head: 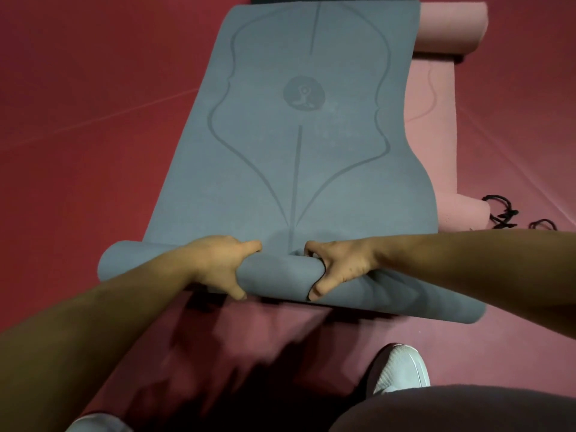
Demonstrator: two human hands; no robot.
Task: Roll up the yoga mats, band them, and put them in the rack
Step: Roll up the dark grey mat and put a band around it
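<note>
Knee [452, 410] and white shoe [399, 369] sit just behind the blue mat [296, 135] on the floor [78, 120]. Left hand [218, 263] and right hand [339, 263] grip its started roll [274, 271], fingers [237, 291] curled around it. Rolling forward should go best with the ends level and the wrap tight.

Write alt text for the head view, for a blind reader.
The left hand and right hand grip the rolled near end of a blue yoga mat, mostly flat on a red floor. A pink mat, curled at both ends, lies to its right, black cords beside it.
</note>
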